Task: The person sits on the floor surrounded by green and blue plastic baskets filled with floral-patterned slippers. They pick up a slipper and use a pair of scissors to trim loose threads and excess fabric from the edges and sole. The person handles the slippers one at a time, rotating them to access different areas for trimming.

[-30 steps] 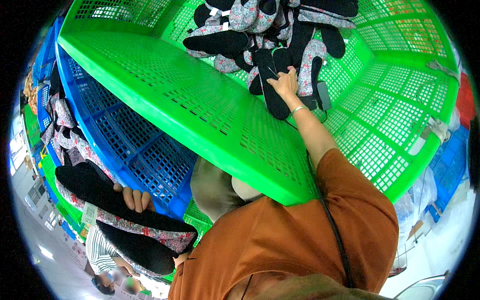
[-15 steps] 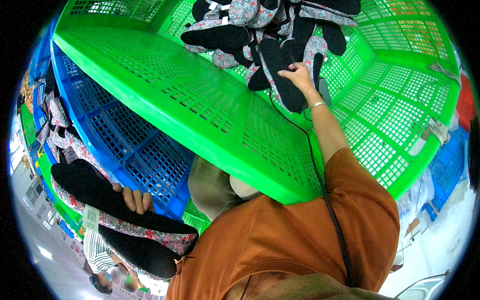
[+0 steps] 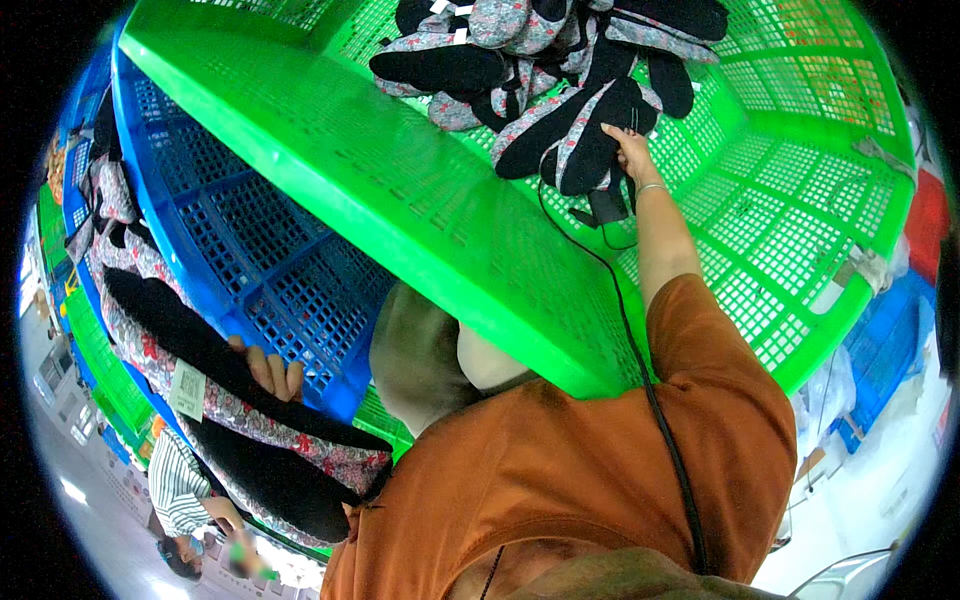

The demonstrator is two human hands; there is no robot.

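Note:
My left hand (image 3: 272, 374) is closed round a pair of floral slippers (image 3: 330, 452) with black soles, beside the blue basket. A pale paper tag (image 3: 187, 391) hangs on that pair. My right hand (image 3: 630, 152) reaches into the large green basket (image 3: 420, 225) and grips a black-soled floral slipper (image 3: 598, 140), its thumb lying across the sole. A second slipper (image 3: 535, 140) lies against it on the left. Behind them rises a heap of similar slippers (image 3: 440, 68). The fingertips of my right hand are partly hidden.
A blue basket (image 3: 190, 170) stands left of the green one, with more floral slippers (image 3: 112, 190) past its rim. A black cable (image 3: 640, 345) runs from my body into the green basket. At the lower left is another person in a striped top (image 3: 175, 480).
The slippers at my right hand have turned, and now two lie side by side, slanted. My right hand has shifted slightly right. The pair in my left hand has tilted, its far end higher.

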